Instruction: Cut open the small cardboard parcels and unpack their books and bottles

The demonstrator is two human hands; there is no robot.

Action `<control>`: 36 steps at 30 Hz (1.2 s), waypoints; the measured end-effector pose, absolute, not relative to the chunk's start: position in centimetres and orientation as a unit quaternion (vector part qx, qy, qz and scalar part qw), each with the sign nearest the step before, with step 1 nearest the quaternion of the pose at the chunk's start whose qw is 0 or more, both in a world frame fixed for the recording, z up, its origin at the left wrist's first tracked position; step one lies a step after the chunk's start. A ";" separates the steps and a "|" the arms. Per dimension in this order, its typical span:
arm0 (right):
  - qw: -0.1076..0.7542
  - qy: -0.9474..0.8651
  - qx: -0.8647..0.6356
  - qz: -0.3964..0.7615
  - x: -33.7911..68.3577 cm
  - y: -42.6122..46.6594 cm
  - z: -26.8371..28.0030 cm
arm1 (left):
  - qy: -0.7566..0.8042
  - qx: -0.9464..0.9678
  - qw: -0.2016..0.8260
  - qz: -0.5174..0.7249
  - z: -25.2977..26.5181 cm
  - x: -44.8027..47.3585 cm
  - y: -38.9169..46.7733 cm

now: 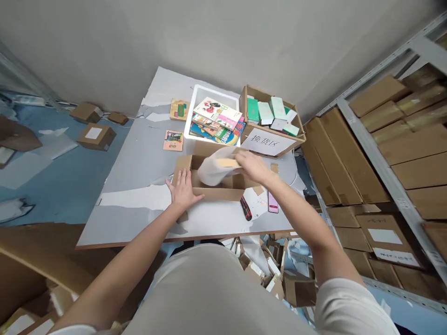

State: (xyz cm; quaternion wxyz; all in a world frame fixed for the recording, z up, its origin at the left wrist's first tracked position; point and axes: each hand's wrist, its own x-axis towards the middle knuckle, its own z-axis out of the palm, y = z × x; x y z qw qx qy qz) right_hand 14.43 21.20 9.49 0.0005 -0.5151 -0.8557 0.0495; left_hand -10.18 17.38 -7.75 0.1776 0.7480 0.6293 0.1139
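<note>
An open cardboard box lies on the table in front of me. My left hand rests on its left end with the fingers spread, holding nothing. Over the box's opening, my right hand is closed on a whitish translucent wrap. Something pale yellow shows at the wrap near my fingers; its kind is unclear. Part of the wrap hangs down into the box, and motion blurs it. A red and black utility knife lies just right of the box's front, and a phone lies farther right.
Behind the box stand a white bin of books and a labelled carton holding green and white boxes. Two small books lie left of the bin. Shelving with cartons lines the right; discarded boxes are heaped below the table.
</note>
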 end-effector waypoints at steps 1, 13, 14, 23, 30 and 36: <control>0.072 -0.835 -0.543 0.055 15.4 20.1 11.2 | 0.634 0.743 0.181 0.110 -7.2 -10.0 17.5; 0.674 -0.364 -0.539 0.351 13.5 7.5 6.2 | 0.478 0.334 0.623 0.522 3.8 -4.0 7.8; 0.685 -0.339 -0.534 0.360 12.7 6.7 5.2 | 0.447 0.285 0.658 0.535 4.4 -3.0 7.6; 0.619 -0.232 -0.312 0.682 16.9 4.3 4.9 | 0.375 0.192 0.694 0.584 4.1 -3.0 7.0; 0.625 -0.215 -0.377 0.649 15.4 6.4 4.3 | 0.411 0.218 0.710 0.528 3.3 -6.1 6.0; 0.629 -0.169 -0.364 0.666 14.2 7.1 3.0 | 0.459 0.176 0.689 0.533 2.8 -8.9 6.5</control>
